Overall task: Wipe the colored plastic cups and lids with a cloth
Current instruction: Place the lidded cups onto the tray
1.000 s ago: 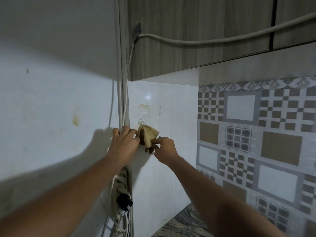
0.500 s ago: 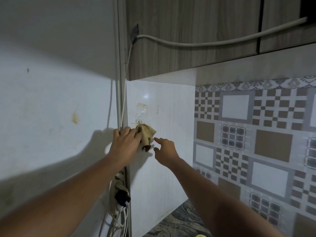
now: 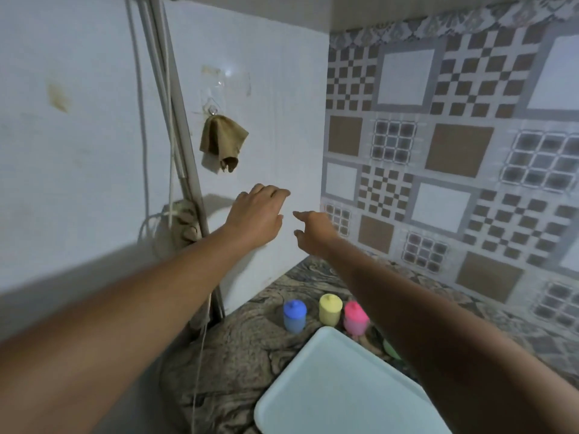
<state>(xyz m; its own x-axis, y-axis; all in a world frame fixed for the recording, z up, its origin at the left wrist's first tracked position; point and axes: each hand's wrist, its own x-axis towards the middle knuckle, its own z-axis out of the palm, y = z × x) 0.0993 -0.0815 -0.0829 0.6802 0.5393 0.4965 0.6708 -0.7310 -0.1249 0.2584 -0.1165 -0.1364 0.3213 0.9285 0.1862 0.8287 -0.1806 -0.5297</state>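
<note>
At the far left, cables (image 3: pixel 170 170) run down the white wall to a power strip (image 3: pixel 175 227). Just right of them the cloth (image 3: pixel 223 142) hangs from a clear hook (image 3: pixel 213 109), held by neither hand.

Below it the left hand (image 3: pixel 257 214) hovers with loosely curled fingers that grip nothing. Beside it, the right hand (image 3: pixel 316 228) has forefinger and thumb stretched apart, also holding nothing.

On the marbled bench (image 3: pixel 244 355) stand the blue cup (image 3: pixel 294 316), yellow cup (image 3: pixel 330 309) and pink cup (image 3: pixel 355 317), all capped, with a pale tray (image 3: pixel 338 386) in front. A green thing (image 3: pixel 390 349) shows under the right forearm, too hidden to name.

Risks, as I judge them:
- The cloth seems caught on the hook by a small bunch of fabric, so a brush from the left hand could drop it toward the cables.
- The right forearm passes close over the pink cup. These look light, so lowering the arm carelessly could topple one.

The cloth's long axis is vertical, with its curled lower corner pointing down. The cups stand upright with their lid knobs up, in a row running left to right.
</note>
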